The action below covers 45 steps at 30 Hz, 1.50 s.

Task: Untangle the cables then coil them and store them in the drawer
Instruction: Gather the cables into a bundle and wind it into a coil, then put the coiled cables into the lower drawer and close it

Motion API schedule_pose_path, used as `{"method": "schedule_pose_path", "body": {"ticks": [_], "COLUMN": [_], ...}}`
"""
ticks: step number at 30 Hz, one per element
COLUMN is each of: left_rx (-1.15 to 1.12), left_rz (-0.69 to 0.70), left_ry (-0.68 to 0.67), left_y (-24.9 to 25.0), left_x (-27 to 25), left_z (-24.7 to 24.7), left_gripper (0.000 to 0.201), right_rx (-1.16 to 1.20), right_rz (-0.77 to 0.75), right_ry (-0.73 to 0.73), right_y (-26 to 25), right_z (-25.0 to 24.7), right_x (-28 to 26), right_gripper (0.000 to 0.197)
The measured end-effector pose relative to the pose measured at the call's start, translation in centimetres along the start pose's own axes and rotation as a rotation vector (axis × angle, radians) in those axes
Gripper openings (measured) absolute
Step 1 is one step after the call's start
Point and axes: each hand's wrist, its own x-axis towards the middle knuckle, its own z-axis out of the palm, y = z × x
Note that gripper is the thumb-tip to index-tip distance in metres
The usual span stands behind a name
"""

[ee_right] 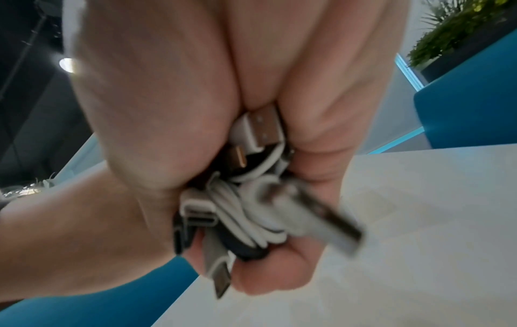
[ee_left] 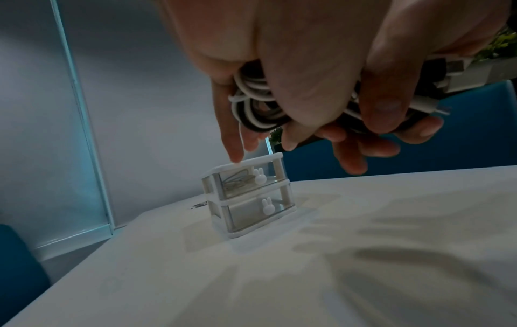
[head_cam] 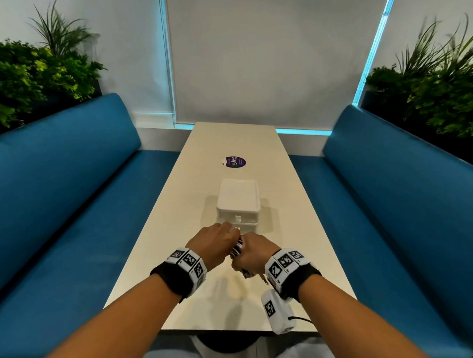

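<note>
A coiled bundle of white and black cables [head_cam: 237, 248] hangs a little above the table, held between both hands. My left hand [head_cam: 219, 239] grips its far side, and the coil [ee_left: 260, 106] shows between those fingers. My right hand [head_cam: 251, 251] grips the near side; its fingers [ee_right: 274, 272] curl round the bundle [ee_right: 251, 221], with several USB plugs sticking out. Just beyond the hands stands a small white two-drawer unit [head_cam: 238, 203] with clear fronts and bunny knobs [ee_left: 249, 194]. Both drawers are closed. A cable lies inside the upper one.
The long cream table [head_cam: 178, 237] runs away from me, with a purple sticker [head_cam: 235, 162] beyond the drawer unit. Blue benches flank it on the left [head_cam: 64, 189] and right [head_cam: 396, 183]. Plants stand behind both benches.
</note>
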Motion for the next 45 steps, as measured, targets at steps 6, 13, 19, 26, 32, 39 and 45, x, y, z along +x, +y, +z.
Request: {"method": "schedule_pose_path", "body": {"ticks": [6, 13, 19, 26, 32, 39, 45], "left_rx": [0.008, -0.065, -0.197, -0.064, -0.125, -0.242, -0.362], "left_rz": [-0.119, -0.117, -0.092, -0.15, -0.181, -0.213, -0.129], "left_ry": [-0.1, -0.121, -0.076, -0.089, -0.122, -0.124, -0.053], "left_y": [0.9, 1.3, 0.9, 1.4, 1.7, 1.9, 0.2], "left_x": [0.1, 0.5, 0.4, 1.0, 1.1, 1.8, 3.8], "left_z": [-0.7, -0.7, -0.8, -1.3, 0.0, 1.9, 2.7], "left_gripper": [0.021, 0.021, 0.023, 0.018, 0.021, 0.022, 0.027], "right_rx": [-0.153, -0.367, -0.437, -0.422, -0.548, -0.659, -0.654], "right_rz": [-0.033, -0.087, -0.197, -0.185, -0.169, -0.187, -0.205], "right_ry": [0.042, 0.176, 0.279, 0.273, 0.234, 0.205, 0.309], "right_y": [-0.2, 0.3, 1.0, 0.9, 1.4, 2.3, 2.8], "right_z": [0.0, 0.1, -0.6, -0.2, 0.4, 0.3, -1.0], "right_x": [0.5, 0.5, 0.3, 0.9, 1.6, 2.2, 3.5], "right_gripper": [0.015, 0.013, 0.02, 0.01, 0.004, 0.012, 0.017]}}
